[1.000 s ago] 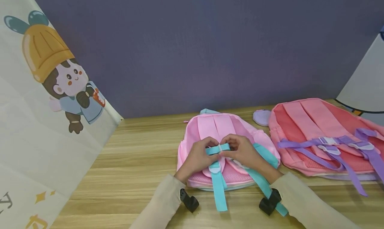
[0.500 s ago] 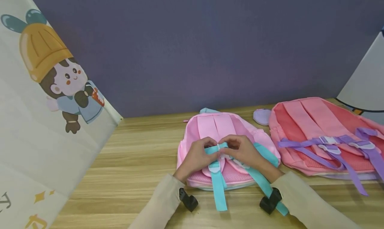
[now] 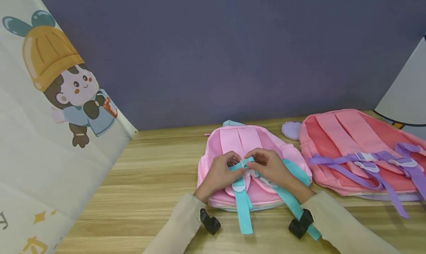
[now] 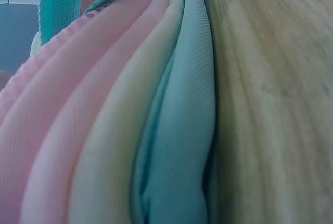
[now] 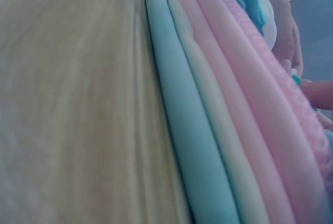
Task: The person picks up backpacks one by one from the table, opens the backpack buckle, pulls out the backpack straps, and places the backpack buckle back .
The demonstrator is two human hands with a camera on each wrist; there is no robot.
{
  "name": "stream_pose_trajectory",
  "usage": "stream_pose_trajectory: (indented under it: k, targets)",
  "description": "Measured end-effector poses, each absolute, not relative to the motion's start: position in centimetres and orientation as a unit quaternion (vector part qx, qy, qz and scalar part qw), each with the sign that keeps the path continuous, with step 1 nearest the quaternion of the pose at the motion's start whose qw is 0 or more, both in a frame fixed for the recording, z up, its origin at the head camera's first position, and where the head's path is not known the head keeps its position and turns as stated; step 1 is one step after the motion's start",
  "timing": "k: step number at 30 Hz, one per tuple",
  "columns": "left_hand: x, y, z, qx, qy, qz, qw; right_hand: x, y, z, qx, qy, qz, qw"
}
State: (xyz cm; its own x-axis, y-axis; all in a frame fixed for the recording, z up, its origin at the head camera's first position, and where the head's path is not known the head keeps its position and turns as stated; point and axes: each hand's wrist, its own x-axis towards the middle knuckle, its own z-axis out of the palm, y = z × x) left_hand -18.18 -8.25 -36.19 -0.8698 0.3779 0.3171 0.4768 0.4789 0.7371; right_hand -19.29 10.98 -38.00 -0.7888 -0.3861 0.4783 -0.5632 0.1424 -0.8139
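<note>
A pink backpack [image 3: 213, 150] lies on the wooden table, straps side up. Above its lower half, my left hand [image 3: 219, 173] pinches one end of a short teal strap [image 3: 236, 167]. My right hand [image 3: 271, 168] pinches the strap's other end. Between the fingertips shows a small white clip [image 3: 242, 164], partly covered by the fingers. From a white adjuster [image 3: 238, 186], a loose teal webbing tail [image 3: 244, 217] hangs over the bag's near edge. Another teal webbing [image 3: 289, 202] runs under my right wrist. Both wrist views mostly show the bag's layered edge [image 4: 177, 120].
To the right lies a coral backpack [image 3: 352, 135] with purple straps [image 3: 382, 156], close beside the pink one. A small lilac round pouch [image 3: 291, 131] sits between them at the back. Behind the table [image 3: 143, 195] stands a dark wall [image 3: 233, 54]; a printed white sheet [image 3: 30, 143] borders the left.
The teal strap between my hands tilts more, its right end higher than its left. My right fingers have shifted slightly along it. The backpacks stay put.
</note>
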Motion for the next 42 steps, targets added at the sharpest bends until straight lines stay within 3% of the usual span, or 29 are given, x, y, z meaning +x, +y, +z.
stream_pose_trajectory:
  k: [11, 42]
  targets:
    - [-18.48, -8.42, -36.32, -0.244, -0.861, -0.446, 0.035, -19.36, 10.97, -38.03, 0.315, -0.751, 0.579, 0.048]
    - [-18.38, -8.34, -36.35, -0.257, -0.854, -0.451, 0.040, -19.17, 11.00, -37.96, 0.321, -0.752, 0.571, 0.063]
